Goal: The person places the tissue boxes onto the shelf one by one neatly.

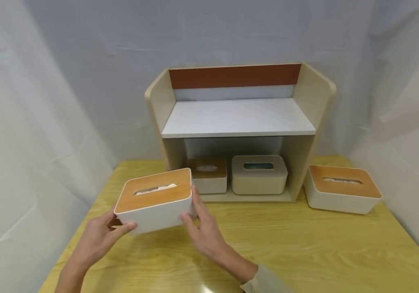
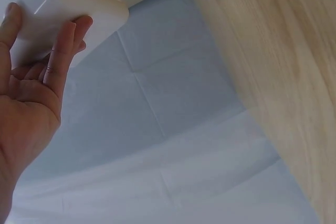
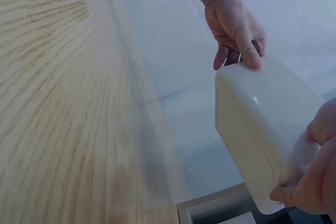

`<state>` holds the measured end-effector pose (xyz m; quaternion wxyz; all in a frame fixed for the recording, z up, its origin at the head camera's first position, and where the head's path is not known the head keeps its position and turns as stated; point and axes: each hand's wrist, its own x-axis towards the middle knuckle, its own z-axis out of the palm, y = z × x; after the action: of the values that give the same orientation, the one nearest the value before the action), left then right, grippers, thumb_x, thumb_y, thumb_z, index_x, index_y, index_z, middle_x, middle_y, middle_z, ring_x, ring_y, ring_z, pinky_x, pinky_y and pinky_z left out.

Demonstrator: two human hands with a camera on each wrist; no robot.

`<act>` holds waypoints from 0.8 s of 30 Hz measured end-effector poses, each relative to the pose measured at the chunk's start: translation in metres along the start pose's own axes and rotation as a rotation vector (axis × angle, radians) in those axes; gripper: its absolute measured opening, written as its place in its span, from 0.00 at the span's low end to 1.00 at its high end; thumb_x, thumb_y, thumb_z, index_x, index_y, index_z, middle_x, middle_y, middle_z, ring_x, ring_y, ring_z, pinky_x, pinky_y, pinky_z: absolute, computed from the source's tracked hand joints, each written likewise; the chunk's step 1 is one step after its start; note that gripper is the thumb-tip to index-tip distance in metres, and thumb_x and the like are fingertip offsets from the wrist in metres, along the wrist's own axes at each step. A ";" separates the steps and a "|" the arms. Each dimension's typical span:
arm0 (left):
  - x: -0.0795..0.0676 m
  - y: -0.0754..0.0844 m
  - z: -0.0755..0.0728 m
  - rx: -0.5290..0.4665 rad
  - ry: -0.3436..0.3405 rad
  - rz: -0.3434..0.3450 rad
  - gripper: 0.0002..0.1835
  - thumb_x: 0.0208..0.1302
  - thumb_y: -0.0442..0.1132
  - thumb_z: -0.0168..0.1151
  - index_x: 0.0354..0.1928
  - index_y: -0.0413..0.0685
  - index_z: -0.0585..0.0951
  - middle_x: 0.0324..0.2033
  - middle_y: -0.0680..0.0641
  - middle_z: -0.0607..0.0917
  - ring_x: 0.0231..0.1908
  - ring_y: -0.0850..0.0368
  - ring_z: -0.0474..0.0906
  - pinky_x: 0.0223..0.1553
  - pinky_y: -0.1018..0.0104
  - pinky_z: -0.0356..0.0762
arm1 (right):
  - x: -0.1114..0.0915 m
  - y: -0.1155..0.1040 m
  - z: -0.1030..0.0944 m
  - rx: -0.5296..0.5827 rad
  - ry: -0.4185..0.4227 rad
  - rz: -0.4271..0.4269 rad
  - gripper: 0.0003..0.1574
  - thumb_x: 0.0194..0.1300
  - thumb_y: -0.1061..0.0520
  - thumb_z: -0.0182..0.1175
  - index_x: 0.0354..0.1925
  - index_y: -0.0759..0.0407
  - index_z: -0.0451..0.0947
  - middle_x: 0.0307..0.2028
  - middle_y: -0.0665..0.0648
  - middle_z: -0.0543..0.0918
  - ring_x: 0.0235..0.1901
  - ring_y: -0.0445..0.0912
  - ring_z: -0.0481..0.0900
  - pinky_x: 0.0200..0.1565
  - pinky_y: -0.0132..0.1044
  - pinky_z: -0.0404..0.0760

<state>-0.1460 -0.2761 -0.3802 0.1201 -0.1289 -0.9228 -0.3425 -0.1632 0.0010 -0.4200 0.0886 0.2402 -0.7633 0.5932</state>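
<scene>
A white tissue box (image 1: 158, 217) with a wood-coloured lid is held above the table's left part, tilted with its right end higher. My left hand (image 1: 97, 238) grips its left end, thumb on the front face and fingers around the far side. At the other end, my right hand (image 1: 207, 232) holds it with the thumb on the front and fingers along the side. In the left wrist view, the left hand (image 2: 39, 82) touches the white box corner (image 2: 105, 14). The right wrist view shows the box's underside (image 3: 241, 135) between both hands.
Behind stands a two-tier shelf (image 1: 238, 118). Its lower level holds a wood-lidded tissue box (image 1: 209, 185) and a beige tissue box (image 1: 258, 185). Another wood-lidded tissue box (image 1: 345, 199) sits on the table (image 1: 286, 244) right of the shelf. White sheets (image 1: 66, 122) surround the table.
</scene>
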 end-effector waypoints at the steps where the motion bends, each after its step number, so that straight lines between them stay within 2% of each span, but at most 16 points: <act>1: 0.000 0.001 0.001 -0.006 0.002 0.007 0.36 0.61 0.41 0.71 0.69 0.34 0.70 0.41 0.37 0.88 0.36 0.51 0.87 0.32 0.64 0.84 | -0.001 0.000 -0.002 0.005 0.002 0.000 0.46 0.77 0.50 0.51 0.80 0.50 0.37 0.78 0.48 0.42 0.75 0.49 0.49 0.70 0.48 0.56; 6: 0.003 0.010 0.003 -0.013 -0.005 0.031 0.37 0.61 0.42 0.71 0.70 0.37 0.68 0.44 0.37 0.87 0.37 0.56 0.86 0.33 0.68 0.84 | -0.004 -0.002 -0.011 0.034 0.016 -0.007 0.46 0.76 0.51 0.52 0.80 0.48 0.37 0.78 0.47 0.42 0.75 0.47 0.49 0.70 0.45 0.58; 13: 0.009 0.022 0.003 -0.005 -0.021 0.042 0.37 0.63 0.44 0.69 0.70 0.38 0.69 0.44 0.39 0.87 0.38 0.51 0.87 0.33 0.68 0.84 | -0.008 -0.008 -0.024 0.044 0.037 0.005 0.47 0.76 0.48 0.53 0.79 0.42 0.36 0.78 0.49 0.43 0.74 0.51 0.53 0.67 0.45 0.63; 18: 0.012 0.028 0.004 -0.026 -0.017 0.095 0.36 0.62 0.41 0.70 0.70 0.40 0.69 0.43 0.41 0.88 0.37 0.58 0.86 0.33 0.71 0.83 | -0.010 -0.013 -0.033 0.058 0.043 0.004 0.48 0.75 0.48 0.54 0.79 0.43 0.36 0.78 0.49 0.43 0.71 0.54 0.60 0.62 0.44 0.71; 21: 0.015 0.031 0.004 -0.043 -0.004 0.143 0.37 0.61 0.39 0.71 0.71 0.43 0.69 0.43 0.42 0.88 0.36 0.61 0.86 0.32 0.71 0.83 | -0.011 -0.015 -0.038 0.056 0.059 -0.031 0.48 0.75 0.52 0.55 0.79 0.47 0.37 0.78 0.48 0.44 0.71 0.53 0.61 0.62 0.42 0.72; 24: 0.017 0.037 0.004 -0.041 0.002 0.162 0.39 0.61 0.39 0.71 0.73 0.47 0.67 0.41 0.43 0.89 0.36 0.61 0.86 0.32 0.70 0.83 | -0.011 -0.017 -0.044 0.031 0.088 -0.090 0.48 0.74 0.56 0.56 0.79 0.53 0.39 0.78 0.50 0.47 0.70 0.52 0.63 0.62 0.44 0.73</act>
<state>-0.1506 -0.2436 -0.3552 0.1457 -0.2055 -0.9020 -0.3507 -0.1518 0.0424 -0.3979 0.1450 0.2492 -0.7377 0.6104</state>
